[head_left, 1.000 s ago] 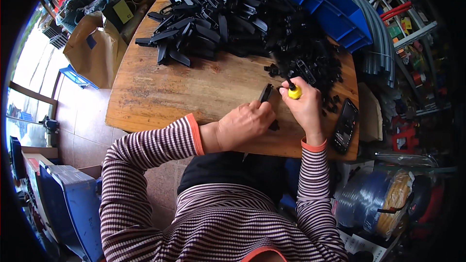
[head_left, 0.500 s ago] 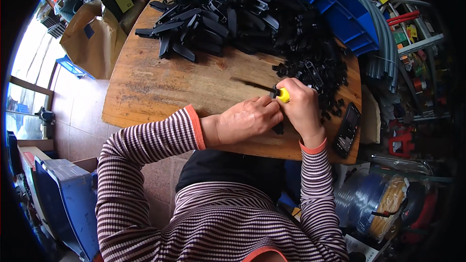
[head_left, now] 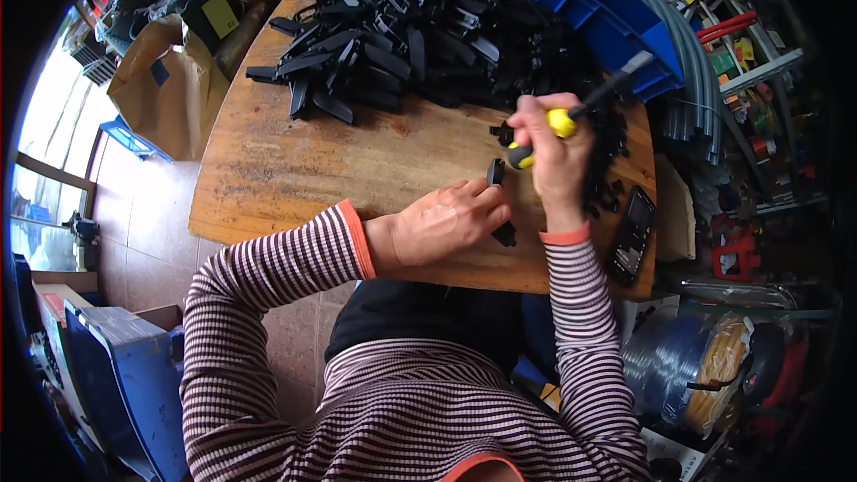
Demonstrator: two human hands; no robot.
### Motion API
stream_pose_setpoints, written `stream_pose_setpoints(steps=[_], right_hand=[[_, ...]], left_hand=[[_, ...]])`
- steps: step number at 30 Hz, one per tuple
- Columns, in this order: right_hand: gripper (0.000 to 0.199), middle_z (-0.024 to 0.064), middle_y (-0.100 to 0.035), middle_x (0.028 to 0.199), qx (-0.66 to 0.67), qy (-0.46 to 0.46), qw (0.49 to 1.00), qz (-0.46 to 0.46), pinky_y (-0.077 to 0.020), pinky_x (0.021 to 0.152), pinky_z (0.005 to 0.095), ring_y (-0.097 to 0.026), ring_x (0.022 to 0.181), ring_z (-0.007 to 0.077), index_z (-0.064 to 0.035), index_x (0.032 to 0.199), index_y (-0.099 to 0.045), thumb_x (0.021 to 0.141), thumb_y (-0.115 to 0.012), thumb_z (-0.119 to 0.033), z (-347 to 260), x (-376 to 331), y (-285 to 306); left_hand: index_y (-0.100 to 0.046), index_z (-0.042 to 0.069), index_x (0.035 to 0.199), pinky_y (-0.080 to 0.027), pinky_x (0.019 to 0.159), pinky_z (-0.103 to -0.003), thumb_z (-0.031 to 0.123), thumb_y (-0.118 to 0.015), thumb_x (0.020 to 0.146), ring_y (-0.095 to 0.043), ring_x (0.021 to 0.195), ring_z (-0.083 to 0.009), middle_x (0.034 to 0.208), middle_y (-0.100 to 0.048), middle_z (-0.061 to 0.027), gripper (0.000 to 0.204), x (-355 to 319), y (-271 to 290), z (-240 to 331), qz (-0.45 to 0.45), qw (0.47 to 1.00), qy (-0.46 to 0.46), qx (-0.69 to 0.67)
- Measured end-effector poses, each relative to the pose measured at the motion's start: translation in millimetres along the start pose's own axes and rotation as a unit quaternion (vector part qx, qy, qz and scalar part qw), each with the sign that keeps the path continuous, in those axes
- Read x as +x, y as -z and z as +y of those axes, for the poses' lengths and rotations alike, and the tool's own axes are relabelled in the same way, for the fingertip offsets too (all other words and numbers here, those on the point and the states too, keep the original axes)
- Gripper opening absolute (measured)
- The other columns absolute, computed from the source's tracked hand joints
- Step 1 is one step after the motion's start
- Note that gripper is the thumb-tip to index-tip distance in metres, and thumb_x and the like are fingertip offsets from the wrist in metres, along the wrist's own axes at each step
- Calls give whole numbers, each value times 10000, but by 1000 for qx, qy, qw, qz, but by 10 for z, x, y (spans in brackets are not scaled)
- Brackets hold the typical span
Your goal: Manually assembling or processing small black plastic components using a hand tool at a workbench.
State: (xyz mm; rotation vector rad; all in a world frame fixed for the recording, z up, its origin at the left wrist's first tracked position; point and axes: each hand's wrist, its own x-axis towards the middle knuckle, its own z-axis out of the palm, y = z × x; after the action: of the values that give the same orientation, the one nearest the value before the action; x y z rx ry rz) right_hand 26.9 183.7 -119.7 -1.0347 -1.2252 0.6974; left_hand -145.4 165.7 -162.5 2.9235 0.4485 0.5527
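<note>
My left hand (head_left: 446,223) rests over the near part of the table, its fingers closed on a long black plastic piece (head_left: 496,173) whose two ends stick out past the fingertips. To its right, my right hand (head_left: 558,170) is raised, wrapped round the yellow-and-black handle of a screwdriver (head_left: 562,122). The dark shaft slants up and to the right, its pale tip smeared by motion. The tool is apart from the black piece. Small black parts (head_left: 616,156) lie heaped just behind and right of my right hand.
A large pile of long black plastic pieces (head_left: 384,58) covers the far side of the wooden table (head_left: 295,170). Blue bins (head_left: 607,22) stand behind it at the right. A phone (head_left: 634,236) lies by the right edge. A brown paper bag (head_left: 170,89) stands off the left side.
My right hand has lifted the screwdriver away from the black piece and swung it, so its shaft now points up and right instead of left. My left hand has hardly moved.
</note>
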Motion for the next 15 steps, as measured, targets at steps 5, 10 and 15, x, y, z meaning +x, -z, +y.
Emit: stream_pose_setpoints(steps=[5, 10, 15], right_hand=[[161, 123, -665, 728, -308, -61, 942, -120, -513, 576, 313, -650, 629, 185, -14, 839, -638, 815, -724, -148, -202, 141, 201], [169, 165, -656, 772, -511, 47, 848, -136, -528, 631, 386, -659, 697, 313, -7, 813, -647, 779, -728, -151, 208, -21, 196], [191, 162, -644, 831, -496, 41, 850, -172, -518, 687, 411, -629, 785, 376, -7, 858, -665, 744, -736, -142, 35, 1, 313]], left_hand=[[-565, 17, 1111, -518, 824, -343, 136, -575, 801, -557, 977, -260, 1111, -569, -111, 332, 127, 50, -135, 113, 989, -100, -1], [-584, 59, 1132, -495, 843, -361, 143, -584, 810, -550, 1057, -250, 1130, -580, -99, 333, 155, 153, -206, -41, 997, -41, 49], [-585, 66, 1131, -500, 797, -341, 136, -592, 871, -589, 1038, -221, 1109, -622, -76, 269, -88, 409, -512, 4, 984, 81, 161]])
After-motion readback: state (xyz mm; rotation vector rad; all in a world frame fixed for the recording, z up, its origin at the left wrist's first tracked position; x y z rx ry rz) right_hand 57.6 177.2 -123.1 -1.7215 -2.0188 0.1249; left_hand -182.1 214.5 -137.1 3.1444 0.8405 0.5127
